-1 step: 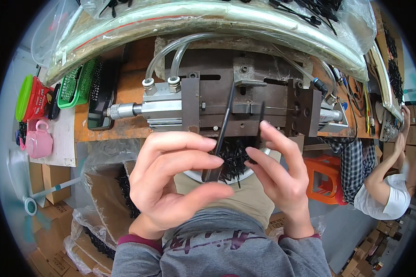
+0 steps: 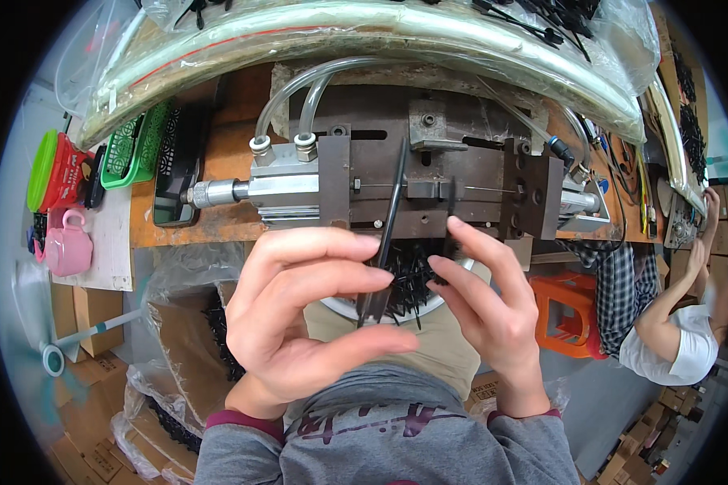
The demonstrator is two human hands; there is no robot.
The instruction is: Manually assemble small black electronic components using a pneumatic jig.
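My left hand [image 2: 299, 295] has its fingers curled around a long, thin black plastic strip [image 2: 391, 212], with the thumb below. The strip stands nearly upright and leans a little to the right at its far end. To the right, my right hand [image 2: 493, 283] pinches a shorter, dark, thin piece [image 2: 450, 202], blurred and partly covered by the fingers. Below and between both hands, a pale bowl [image 2: 341, 308] on my lap holds a heap of black plastic pieces [image 2: 411, 279]. Just beyond the hands is a dark metal fixture [image 2: 388, 214] with a thin rod across its middle.
Silver cylinders [image 2: 287, 194] with clear hoses [image 2: 279, 97] flank the fixture on the wooden bench. A green basket [image 2: 133, 149] and pink cup [image 2: 69, 246] stand left. Right are an orange stool [image 2: 566, 311] and another person [image 2: 675, 335]. Cardboard boxes [image 2: 190, 339] lie lower left.
The long black strip has shifted slightly and its far end has risen a little. The dark piece at my right hand has moved slightly left with the fingers.
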